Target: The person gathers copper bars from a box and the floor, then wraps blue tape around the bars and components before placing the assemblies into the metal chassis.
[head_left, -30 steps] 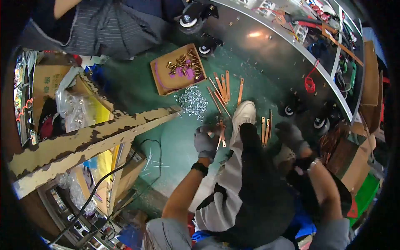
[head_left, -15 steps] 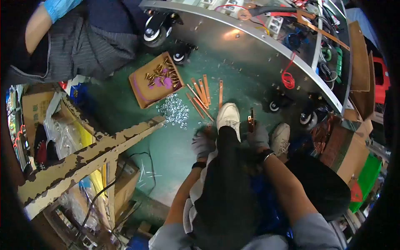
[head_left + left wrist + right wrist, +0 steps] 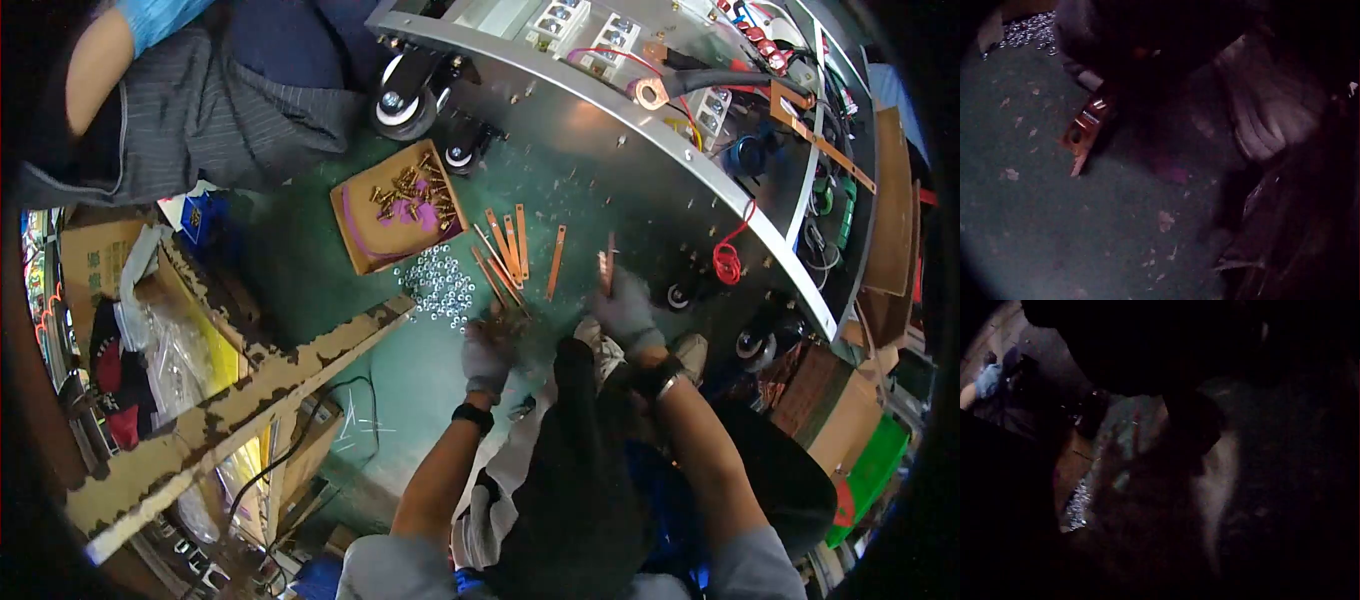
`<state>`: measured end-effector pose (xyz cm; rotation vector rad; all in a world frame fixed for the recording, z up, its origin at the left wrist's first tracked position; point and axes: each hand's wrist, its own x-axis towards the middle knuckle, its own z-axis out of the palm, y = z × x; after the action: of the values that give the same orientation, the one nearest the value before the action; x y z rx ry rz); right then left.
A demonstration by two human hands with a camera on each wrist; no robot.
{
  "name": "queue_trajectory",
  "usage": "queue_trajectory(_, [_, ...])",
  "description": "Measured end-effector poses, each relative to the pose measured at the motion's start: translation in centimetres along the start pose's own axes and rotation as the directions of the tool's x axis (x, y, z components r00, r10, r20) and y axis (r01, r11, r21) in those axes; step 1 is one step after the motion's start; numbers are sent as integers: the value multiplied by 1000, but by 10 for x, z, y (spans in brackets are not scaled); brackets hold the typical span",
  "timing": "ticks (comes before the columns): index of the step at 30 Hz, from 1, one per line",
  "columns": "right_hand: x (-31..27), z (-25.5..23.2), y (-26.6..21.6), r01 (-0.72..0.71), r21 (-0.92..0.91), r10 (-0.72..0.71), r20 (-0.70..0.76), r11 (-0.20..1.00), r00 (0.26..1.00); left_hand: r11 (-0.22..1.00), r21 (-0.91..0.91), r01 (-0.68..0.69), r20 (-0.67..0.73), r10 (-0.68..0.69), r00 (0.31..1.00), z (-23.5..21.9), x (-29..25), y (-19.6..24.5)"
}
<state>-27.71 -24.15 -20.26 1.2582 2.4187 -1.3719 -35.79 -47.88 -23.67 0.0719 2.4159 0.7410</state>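
In the head view, the gloved left hand [image 3: 488, 355] is low over the green floor, just below the pile of nuts [image 3: 437, 285]. The left wrist view shows a copper piece with a hole and a small metal fastener [image 3: 1085, 128] sticking out from under that dark hand [image 3: 1129, 44]; its fingertips are hidden. To the right, the gloved right hand [image 3: 627, 312] grips upright copper strips [image 3: 607, 268], blurred at their top. Loose copper strips [image 3: 557, 262] lie between the hands and the cabinet. The right wrist view is too dark to show the grip.
An open cardboard box [image 3: 362, 262] of brass bolts [image 3: 410, 195] stands beyond the nuts. A metal cabinet [image 3: 600, 150] on casters [image 3: 405, 100] spans the back and right. A chipped beam [image 3: 240, 410] juts in from the left. Shoes [image 3: 690, 352] are near the right hand.
My right hand has come inward and forward and now holds copper strips upright. The shoe between the hands has drawn back. The left hand stays low near the nuts, and the head view has shifted.
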Motion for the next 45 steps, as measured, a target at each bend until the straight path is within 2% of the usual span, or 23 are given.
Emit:
queue_trajectory(1, [15, 9, -8, -52, -17, 53, 44, 998, 998, 992, -72, -100, -154, 88, 984, 4, 15, 3])
queue_trajectory(4, [47, 21, -42, -211, -55, 218, 186, 976, 958, 962, -98, -254, -172, 235, 957, -14, 52, 29])
queue_trajectory(5, [51, 24, -48, -266, -65, 274, 233, 962, 933, 976, -29, -215, -173, 207, 963, -11, 68, 32])
queue_trajectory(8, [60, 67, -20, -130, -177, 138, 34, 976, 990, 977, 164, -135, -188, 165, 968, 0, 101, 49])
queue_trajectory(11, [53, 72, -44, -87, -270, 130, 148, 959, 980, 939, 298, -171, -221, 242, 945, 23, 104, 76])
queue_trajectory(14, [44, 98, -38, -29, -130, 62, 249, 991, 967, 900, 394, -187, -271, 308, 912, 41, 102, 97])
queue_trajectory(15, [51, 131, 2, -54, 85, 29, 272, 995, 962, 888, 425, -174, -250, 300, 920, 38, 100, 105])
queue_trajectory(16, [46, 118, -1, 29, 54, -44, 310, 998, 950, 876, 454, -165, -233, 295, 927, 33, 98, 115])
queue_trajectory(17, [34, 95, -12, 110, 23, -111, 350, 994, 930, 888, 451, -86, -32, 112, 993, 23, 94, 126])
queue_trajectory(18, [25, 72, -24, 195, -6, -177, 390, 981, 904, 901, 416, -122, -20, 143, 989, 28, 98, 120])
queue_trajectory(20, [17, 45, -27, 188, -210, -112, 328, 960, 938, 922, 342, -182, -12, 199, 980, 33, 104, 102])
queue_trajectory(21, [13, 32, -28, 185, -304, -91, 298, 935, 950, 864, 434, -254, -100, 327, 940, 36, 94, 100])
queue_trajectory(23, [16, -7, -35, 274, -231, -192, 323, 933, 927, 669, 729, -149, -160, 377, 913, 109, 132, 61])
queue_trajectory(25, [12, -39, -43, 476, -178, -413, 302, 861, 859, 604, 787, -125, -133, 363, 922, 113, 138, 60])
queue_trajectory(28, [-23, -105, -106, 510, -225, -385, 430, 830, 817, 778, 574, -257, 8, 308, 951, 66, 111, 115])
queue_trajectory(30, [-45, -145, -136, 555, -332, -401, 431, 763, 809, 856, 395, -335, 90, 327, 941, 53, 102, 116])
queue_trajectory(31, [-58, -161, -145, 565, -379, -398, 434, 733, 808, 790, 446, -421, 164, 390, 906, 46, 91, 107])
queue_trajectory(34, [-85, -207, -158, 610, -373, -498, 358, 699, 790, 842, 237, -485, 190, 449, 873, -3, 31, 79])
queue_trajectory(36, [-102, -228, -163, 587, -308, -515, 286, 749, 808, 856, 381, -350, 352, 215, 911, -25, 6, 46])
queue_trajectory(38, [-113, -242, -170, 559, -257, -512, 229, 788, 828, 878, 218, -426, 292, 358, 887, -45, -16, 1])
queue_trajectory(40, [-117, -248, -175, 514, -217, -489, 160, 830, 858, 869, 306, -389, 305, 298, 904, -43, -16, -49])
queue_trajectory(44, [-98, -255, -181, 635, -181, -626, 107, 751, 772, 808, 417, -416, 261, 332, 906, -42, -14, -55])
queue_trajectory(45, [-95, -262, -189, 592, -204, -570, 160, 780, 806, 805, 472, -359, 255, 265, 930, -39, -9, -56])
